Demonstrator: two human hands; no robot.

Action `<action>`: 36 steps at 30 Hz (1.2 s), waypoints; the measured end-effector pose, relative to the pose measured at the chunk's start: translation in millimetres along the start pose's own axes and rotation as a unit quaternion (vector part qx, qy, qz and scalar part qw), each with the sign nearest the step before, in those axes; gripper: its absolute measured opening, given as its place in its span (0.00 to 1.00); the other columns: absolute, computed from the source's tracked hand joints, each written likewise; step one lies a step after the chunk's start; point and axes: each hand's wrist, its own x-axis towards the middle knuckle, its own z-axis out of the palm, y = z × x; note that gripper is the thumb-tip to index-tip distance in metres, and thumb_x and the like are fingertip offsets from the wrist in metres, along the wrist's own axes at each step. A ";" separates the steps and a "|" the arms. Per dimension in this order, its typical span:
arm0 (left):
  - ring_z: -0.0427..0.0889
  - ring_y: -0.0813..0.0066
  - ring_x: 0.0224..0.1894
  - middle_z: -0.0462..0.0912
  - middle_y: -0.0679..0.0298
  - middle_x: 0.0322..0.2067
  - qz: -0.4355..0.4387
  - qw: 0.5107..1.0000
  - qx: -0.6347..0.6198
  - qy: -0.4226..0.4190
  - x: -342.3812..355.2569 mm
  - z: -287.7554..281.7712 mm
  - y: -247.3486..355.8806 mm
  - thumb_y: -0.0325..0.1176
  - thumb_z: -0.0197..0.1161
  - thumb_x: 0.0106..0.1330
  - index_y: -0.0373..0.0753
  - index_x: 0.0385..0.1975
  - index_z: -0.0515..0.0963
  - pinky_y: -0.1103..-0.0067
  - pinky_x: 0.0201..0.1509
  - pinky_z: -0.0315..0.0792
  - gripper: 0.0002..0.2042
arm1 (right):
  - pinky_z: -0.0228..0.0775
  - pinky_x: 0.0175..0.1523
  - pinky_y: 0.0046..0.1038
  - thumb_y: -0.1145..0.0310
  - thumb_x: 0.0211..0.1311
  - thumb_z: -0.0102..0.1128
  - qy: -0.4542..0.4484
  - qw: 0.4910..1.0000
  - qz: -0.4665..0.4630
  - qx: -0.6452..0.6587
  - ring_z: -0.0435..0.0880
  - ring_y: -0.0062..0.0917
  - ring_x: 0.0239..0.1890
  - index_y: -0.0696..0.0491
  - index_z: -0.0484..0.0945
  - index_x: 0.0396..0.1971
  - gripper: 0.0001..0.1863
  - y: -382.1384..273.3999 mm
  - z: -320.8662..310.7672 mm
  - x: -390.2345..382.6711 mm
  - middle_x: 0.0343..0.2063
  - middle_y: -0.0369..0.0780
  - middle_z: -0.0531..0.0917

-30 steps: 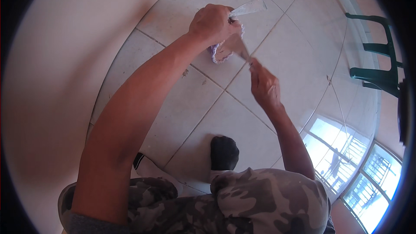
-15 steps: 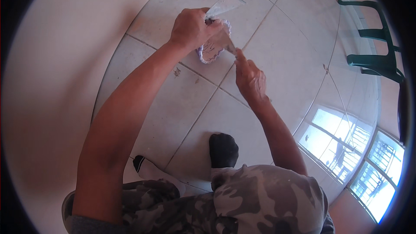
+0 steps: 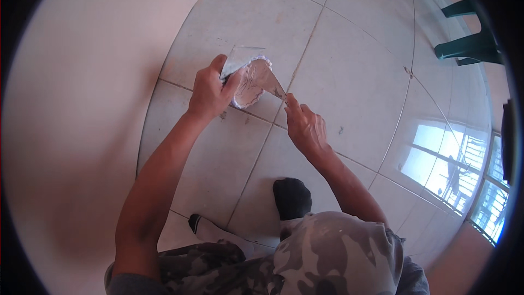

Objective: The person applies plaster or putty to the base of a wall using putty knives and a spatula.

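Left hand (image 3: 210, 90), head view: fingers curl firmly around the clear-looking scraper (image 3: 234, 61), blade toward the far side.
Right hand (image 3: 305, 125): closed on the grey scraper (image 3: 272, 84), its blade over the dish.
Wavy-rimmed dish (image 3: 247, 93): between both hands, over the floor (image 3: 355, 93); whether it is gripped, I cannot tell.
Risk: hard pushing from the right blade could tilt the dish.

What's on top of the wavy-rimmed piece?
Dark streaks show on the wavy-rimmed piece; a flat blade in the right hand overlaps it. The left hand covers its left side partly; underside unseen.
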 end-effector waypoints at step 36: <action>0.77 0.77 0.26 0.79 0.65 0.22 -0.153 0.985 -0.083 -0.001 -100.6 15.4 -27.4 0.35 0.51 0.77 0.32 0.44 0.76 0.77 0.34 0.72 0.11 | 0.73 0.31 0.49 0.67 0.70 0.53 -0.040 0.942 0.065 0.328 0.80 0.54 0.26 0.59 0.76 0.51 0.16 -37.6 33.3 -37.0 0.22 0.55 0.80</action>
